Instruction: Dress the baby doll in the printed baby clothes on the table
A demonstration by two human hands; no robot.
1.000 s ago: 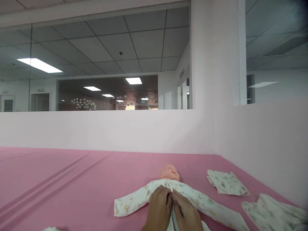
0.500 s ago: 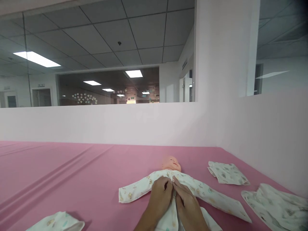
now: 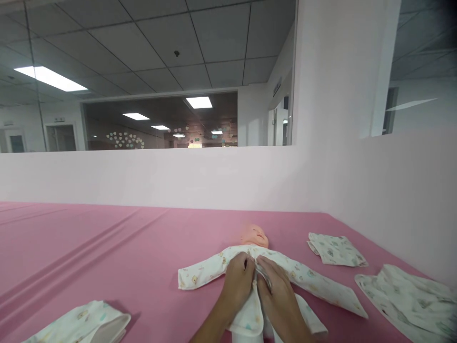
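A baby doll (image 3: 254,236) lies face up on the pink sheet (image 3: 107,257), dressed in a white printed romper (image 3: 307,281) with both sleeves spread out. My left hand (image 3: 239,278) and my right hand (image 3: 276,290) rest side by side on the doll's chest. Their fingertips pinch the two front edges of the romper together along the middle seam. What sits between the fingers, other than cloth, is too small to make out.
A folded printed garment (image 3: 335,249) lies right of the doll, and a crumpled one (image 3: 407,300) at the far right. Another folded piece (image 3: 85,324) lies at the bottom left. A pale pink wall (image 3: 178,181) borders the bed behind and to the right.
The view has tilted down, so more of the bed and the bottom-left garment show. My hands stay on the romper's front and have shifted slightly lower on the chest.
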